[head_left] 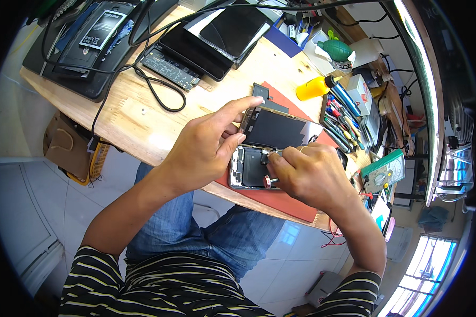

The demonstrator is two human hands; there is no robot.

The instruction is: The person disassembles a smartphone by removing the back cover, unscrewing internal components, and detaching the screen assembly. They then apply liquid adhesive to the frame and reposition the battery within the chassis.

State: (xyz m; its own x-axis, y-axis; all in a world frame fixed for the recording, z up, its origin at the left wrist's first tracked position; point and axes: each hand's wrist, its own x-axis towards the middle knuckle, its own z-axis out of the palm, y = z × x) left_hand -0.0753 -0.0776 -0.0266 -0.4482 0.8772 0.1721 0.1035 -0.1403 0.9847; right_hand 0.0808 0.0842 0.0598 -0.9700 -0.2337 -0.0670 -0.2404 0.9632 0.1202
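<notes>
An opened phone lies on a red-orange mat (296, 208) at the table's front edge. Its lower body (255, 168) rests flat, with inner parts showing. The dark screen panel (276, 128) is tipped up along the far side of that body. My left hand (203, 145) pinches the panel's left end between thumb and fingers. Over the right part of the phone body, my right hand (314, 171) is closed around a small screwdriver (268, 182), whose red-and-white round end sticks out on the left. The curled fingers hide its tip.
Behind the phone lies a flat dark part (268, 95). A yellow bottle (312, 89), a tray of pens and tools (339, 122) and a green multimeter (384, 170) stand to the right. Circuit boards (170, 67), black devices (195, 50) and a looping cable (169, 108) occupy the far left.
</notes>
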